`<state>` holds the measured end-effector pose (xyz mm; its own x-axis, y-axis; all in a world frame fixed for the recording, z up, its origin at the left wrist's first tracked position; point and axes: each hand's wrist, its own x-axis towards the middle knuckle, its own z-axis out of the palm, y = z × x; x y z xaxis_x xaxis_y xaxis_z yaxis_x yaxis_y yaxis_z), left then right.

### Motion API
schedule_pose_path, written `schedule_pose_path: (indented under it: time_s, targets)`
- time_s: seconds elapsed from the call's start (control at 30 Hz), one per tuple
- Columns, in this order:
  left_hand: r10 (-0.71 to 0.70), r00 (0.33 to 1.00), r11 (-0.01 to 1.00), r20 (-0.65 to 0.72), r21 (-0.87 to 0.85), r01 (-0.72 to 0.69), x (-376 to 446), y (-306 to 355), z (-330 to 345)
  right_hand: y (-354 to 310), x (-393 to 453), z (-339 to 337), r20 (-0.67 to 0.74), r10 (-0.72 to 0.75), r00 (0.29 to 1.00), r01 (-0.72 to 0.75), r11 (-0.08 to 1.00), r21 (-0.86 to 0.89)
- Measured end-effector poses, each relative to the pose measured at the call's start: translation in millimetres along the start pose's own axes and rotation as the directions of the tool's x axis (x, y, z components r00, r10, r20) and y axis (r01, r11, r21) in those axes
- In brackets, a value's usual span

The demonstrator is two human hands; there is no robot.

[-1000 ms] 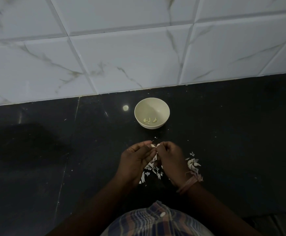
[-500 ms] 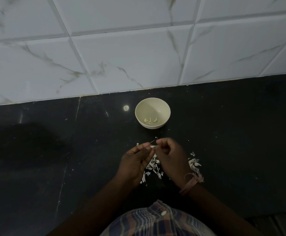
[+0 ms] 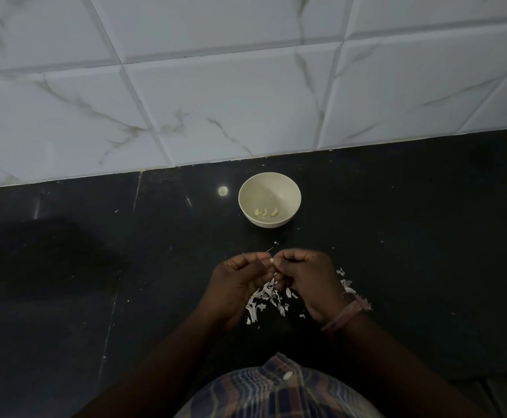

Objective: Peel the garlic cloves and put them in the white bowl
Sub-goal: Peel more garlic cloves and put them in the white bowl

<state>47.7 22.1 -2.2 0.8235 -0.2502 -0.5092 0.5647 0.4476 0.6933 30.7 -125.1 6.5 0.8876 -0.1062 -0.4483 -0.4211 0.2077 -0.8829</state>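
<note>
Both my hands are up over the dark polished stone table (image 3: 65, 297), fingertips meeting just in front of me. My left hand (image 3: 240, 285) has its fingers curled in, thumb and forefinger pinching a small pale garlic clove (image 3: 272, 260) at the point where the hands touch. My right hand (image 3: 309, 279) is curled too, its fingertips pinching at the same clove from the other side; only a sliver of the clove shows between the fingers, so I can't tell how much skin is left on it. A thin wisp of skin (image 3: 270, 249) sticks up just above the pinch. Directly under and between my hands is a scatter of white papery garlic peelings (image 3: 264, 300) on the table, with more bits just beside my right wrist (image 3: 347, 285). A pinkish thread band (image 3: 344, 315) is round that wrist. The small round white bowl (image 3: 294, 191) sits upright on the table beyond my hands, apart from them, near the wall edge. A few pale yellow peeled garlic cloves (image 3: 266, 212) lie in its bottom. Behind it is the white marble-veined tiled wall (image 3: 216, 101). My plaid checked shirt (image 3: 276, 390) shows at the bottom edge. Lighting is dim, so fine detail at the fingers is poor.
</note>
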Motion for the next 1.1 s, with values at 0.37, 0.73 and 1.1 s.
schedule_pose_path:
  time_s: [0.37,0.73,1.1]
  targets:
    - [-0.117,0.992,0.993,0.037,-0.018,0.117,3.4,0.1,-6.8,-2.8,4.8,-9.2,0.122,0.18,0.976,-0.195,0.972,0.127]
    - [-0.083,0.993,0.988,0.086,-0.12,0.093,3.7,3.0,2.3,-2.4,-1.0,-7.3,0.024,-0.128,0.991,0.13,0.989,-0.067]
    - [-0.018,1.0,0.998,-0.01,-0.063,0.018,3.0,-5.5,8.6,16.6,0.0,-8.1,-0.027,-0.396,0.918,0.317,0.771,-0.553]
